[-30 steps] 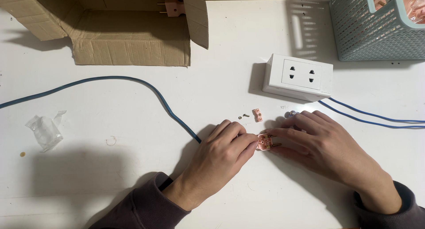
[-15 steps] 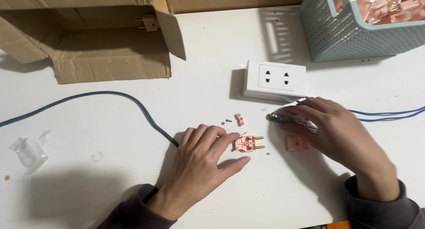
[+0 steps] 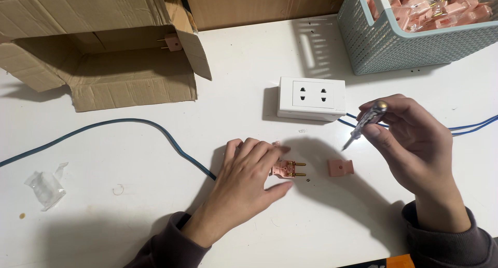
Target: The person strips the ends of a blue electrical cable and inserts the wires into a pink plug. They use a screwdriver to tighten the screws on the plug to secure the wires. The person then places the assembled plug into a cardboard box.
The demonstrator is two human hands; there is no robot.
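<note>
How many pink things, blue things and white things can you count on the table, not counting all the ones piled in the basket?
Pink: 3 – plug base under the left hand, loose cover, plug in the cardboard box
Blue: 2 – cable, cable behind the right hand
White: 1 – socket block
Total: 6

Under my left hand (image 3: 244, 180) a matt pink plastic plug (image 3: 284, 169) with shiny brass pins — my screwdriver (image 3: 365, 122) clear plastic, metal-capped
</note>
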